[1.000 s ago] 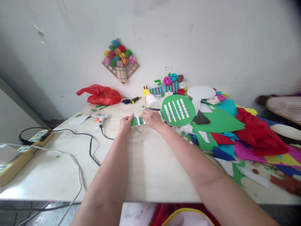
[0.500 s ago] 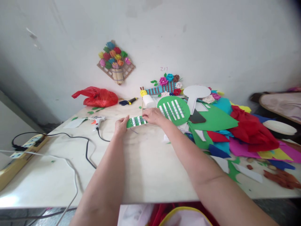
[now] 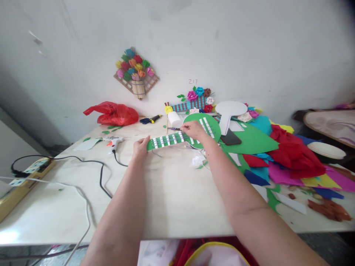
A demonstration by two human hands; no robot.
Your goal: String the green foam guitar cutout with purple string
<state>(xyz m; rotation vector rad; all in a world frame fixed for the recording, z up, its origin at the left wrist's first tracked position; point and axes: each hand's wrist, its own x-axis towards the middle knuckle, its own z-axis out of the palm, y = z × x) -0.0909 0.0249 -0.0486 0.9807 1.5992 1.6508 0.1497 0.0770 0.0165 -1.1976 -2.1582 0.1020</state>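
A green foam or paper guitar shape (image 3: 149,145) lies in front of me, with a long narrow neck and a round body. White strips cross it, and thin dark strings run lengthwise over them. My left hand (image 3: 141,147) grips the far left end of the neck, thumb and fingers closed on its edge. At the place where neck meets body, my right hand (image 3: 193,130) is over the strips with its fingertips pinched together. Whatever is between those fingertips is too small to tell. A dark pen (image 3: 174,128) lies just beyond the neck.
A hot glue gun (image 3: 113,145) with its cord lies left, near a power strip (image 3: 30,175). Behind are pliers (image 3: 150,119), a red plastic bag (image 3: 115,113) and a white roll (image 3: 174,119). Coloured sheets (image 3: 299,151) heap up on the right.
My right hand has slid right along the neck to the round body, uncovering more white strips. My left hand keeps its hold at the end, shifted slightly left.
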